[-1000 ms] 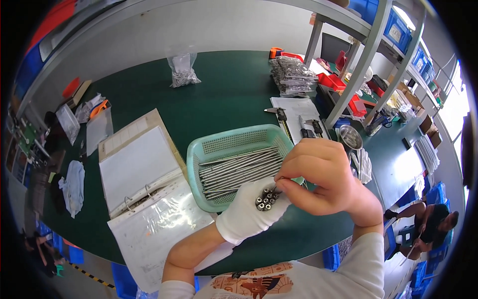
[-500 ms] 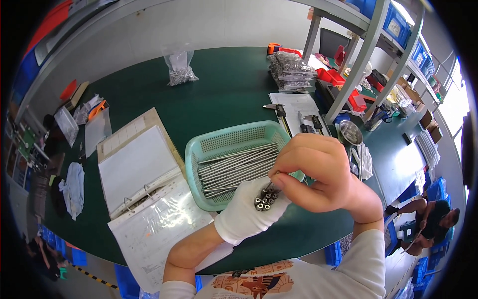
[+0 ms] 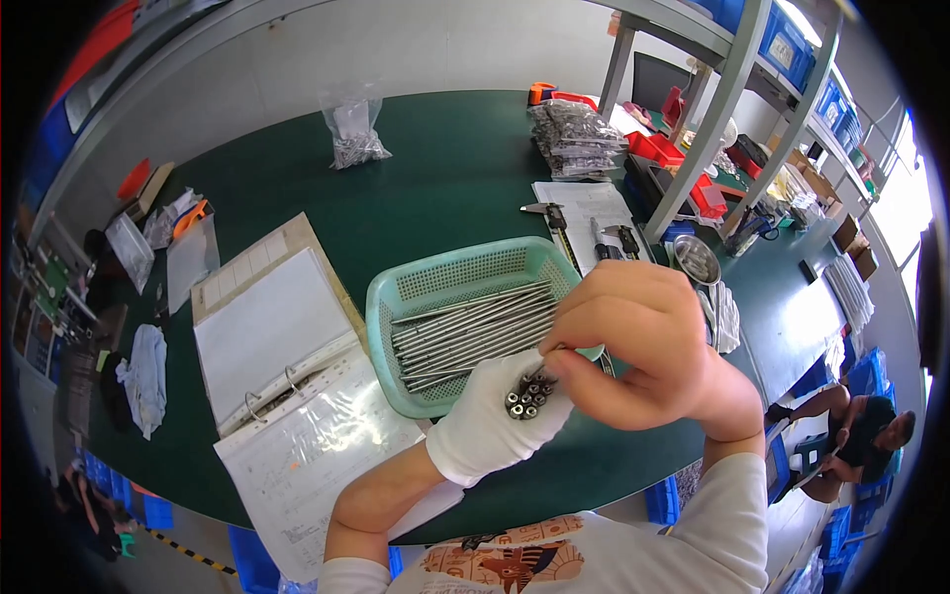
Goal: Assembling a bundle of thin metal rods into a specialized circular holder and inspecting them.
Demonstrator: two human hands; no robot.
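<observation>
Steel is the material under your fingers: your white-gloved left hand (image 3: 495, 421) is curled around a small bundle of thin metal rods (image 3: 524, 398), their hollow ends facing the camera, just at 6 o'clock of the pale green plastic mesh basket (image 3: 435, 287) that holds more long steel rods (image 3: 470, 332). Your bare right hand (image 3: 643, 346) is pinched shut on something at the bundle's top, apparently adding or straightening one rod; you likely need to align the ends flush next. What the right fingertips hold is hidden by the fingers themselves. At 9 o'clock on the dark green tabletop (image 3: 435, 178) lies an open white ring binder (image 3: 272, 346).
</observation>
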